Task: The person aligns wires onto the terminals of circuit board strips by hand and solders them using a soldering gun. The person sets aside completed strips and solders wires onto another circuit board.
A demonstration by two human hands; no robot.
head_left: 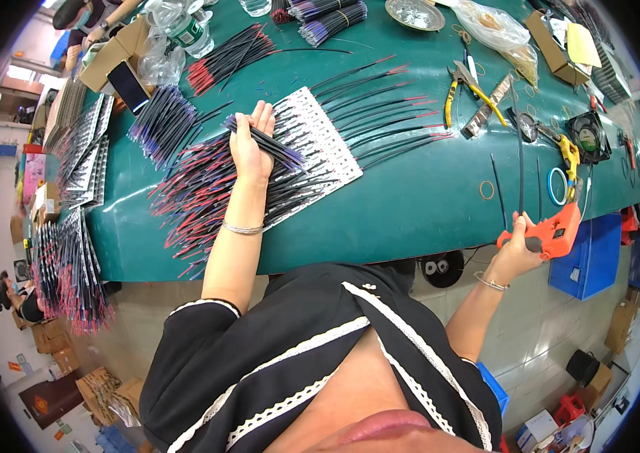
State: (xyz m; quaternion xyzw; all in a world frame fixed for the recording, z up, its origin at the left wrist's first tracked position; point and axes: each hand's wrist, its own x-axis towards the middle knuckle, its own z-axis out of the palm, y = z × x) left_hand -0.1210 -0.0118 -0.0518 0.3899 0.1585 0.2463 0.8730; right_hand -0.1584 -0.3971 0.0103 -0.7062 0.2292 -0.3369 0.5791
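My left hand (252, 151) is palm up over the table, its thumb closed on a bundle of thin black wires (280, 146) with purple ends. Beneath it, many black wires with red and purple tips (199, 189) lie across a white perforated board (342, 162). A row of separate black wires (388, 113) fans out from the board's right side. At the table's front right, my right hand (518, 251) is closed around an orange-red hand tool (561, 232), whose exact kind I cannot make out. A long dark rod or wire (520, 151) runs up from its fingers.
More wire bundles (229, 57) lie at the back and left. Yellow-handled pliers (478, 90), a metal dish (414, 13), a small fan (588, 136) and a tape ring (558, 186) sit on the green table (410, 219). A phone (128, 86) leans on a carton; another person is far left.
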